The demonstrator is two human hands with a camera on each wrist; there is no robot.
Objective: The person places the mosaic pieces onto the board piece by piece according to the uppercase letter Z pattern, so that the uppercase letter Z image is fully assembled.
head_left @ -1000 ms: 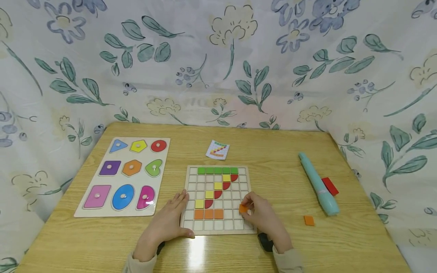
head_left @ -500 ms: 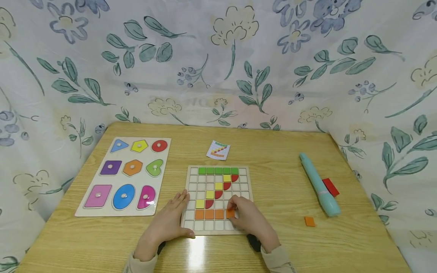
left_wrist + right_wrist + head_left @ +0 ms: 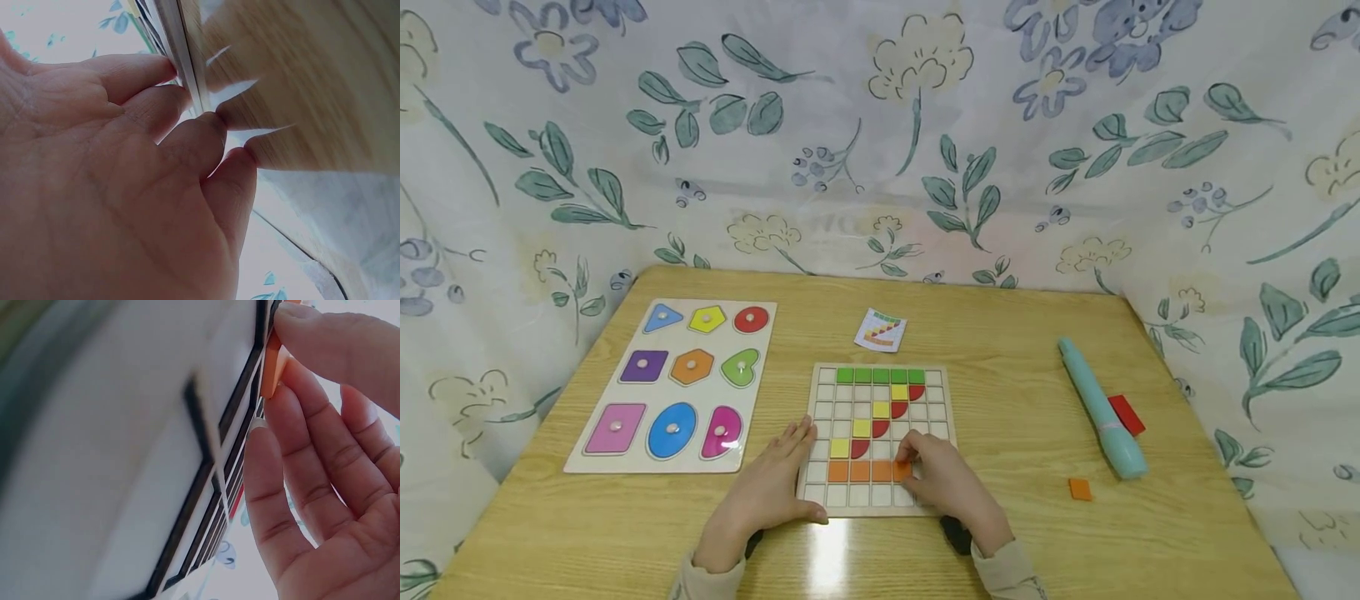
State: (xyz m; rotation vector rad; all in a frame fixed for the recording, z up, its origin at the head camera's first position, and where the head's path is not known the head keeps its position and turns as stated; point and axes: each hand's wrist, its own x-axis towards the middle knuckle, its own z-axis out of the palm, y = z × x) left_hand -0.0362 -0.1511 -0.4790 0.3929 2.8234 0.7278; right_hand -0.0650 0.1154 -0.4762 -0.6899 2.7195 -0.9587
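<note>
A wooden grid board (image 3: 880,496) lies on the table in the head view. It bears a green row along the top, a diagonal of yellow squares with red quarter-rounds, and an orange row lower down. My right hand (image 3: 945,479) pinches an orange square tile (image 3: 902,472) between thumb and fingers at the right end of that orange row. The right wrist view shows the same orange tile (image 3: 272,365) tilted right at the board's surface. My left hand (image 3: 767,483) rests against the board's left edge, fingers extended; their tips touch the board's side (image 3: 172,47) in the left wrist view.
A printed pattern card (image 3: 880,330) lies behind the grid board. On the left is a knobbed shape puzzle (image 3: 681,406). To the right are a loose orange tile (image 3: 1079,489), a tapered teal object (image 3: 1101,408) and a red piece (image 3: 1126,415) beside it.
My right hand has carried the orange tile leftward from the board's right side to the orange row, then shifted it slightly closer to the neighbouring tile. My left hand has stayed put.
</note>
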